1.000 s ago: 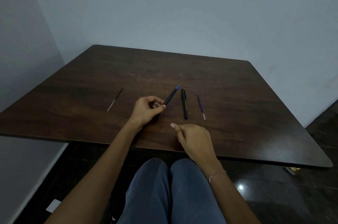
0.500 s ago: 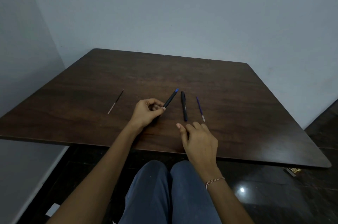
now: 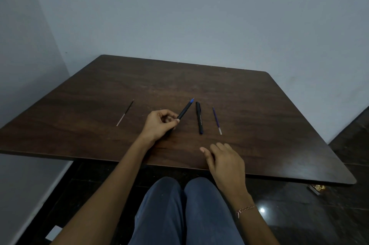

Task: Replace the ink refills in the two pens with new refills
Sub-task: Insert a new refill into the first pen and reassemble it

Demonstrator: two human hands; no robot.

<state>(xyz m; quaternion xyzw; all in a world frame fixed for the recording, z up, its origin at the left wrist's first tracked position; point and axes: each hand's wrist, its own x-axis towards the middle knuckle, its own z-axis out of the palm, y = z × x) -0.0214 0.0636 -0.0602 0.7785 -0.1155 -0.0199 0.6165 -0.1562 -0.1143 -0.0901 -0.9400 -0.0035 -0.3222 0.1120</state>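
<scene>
My left hand [image 3: 159, 124] grips the lower end of a dark pen with a blue tip [image 3: 186, 108], which slants up and to the right just above the table. A second, all-black pen [image 3: 199, 117] lies flat to its right. A thin blue refill [image 3: 217, 120] lies right of that pen. A black refill with a pale end [image 3: 125, 112] lies alone at the left. My right hand [image 3: 225, 161] rests near the table's front edge, fingers loosely spread, holding nothing.
The dark wooden table [image 3: 259, 108] stands in a corner between pale walls. My knees in blue trousers [image 3: 179, 210] sit below its front edge. The floor is dark and glossy, with a small white object [image 3: 53, 232] at the lower left.
My right hand moved forward onto the table and then slid right, uncurling its fingers. My left hand keeps hold of the blue-tipped pen in about the same place.
</scene>
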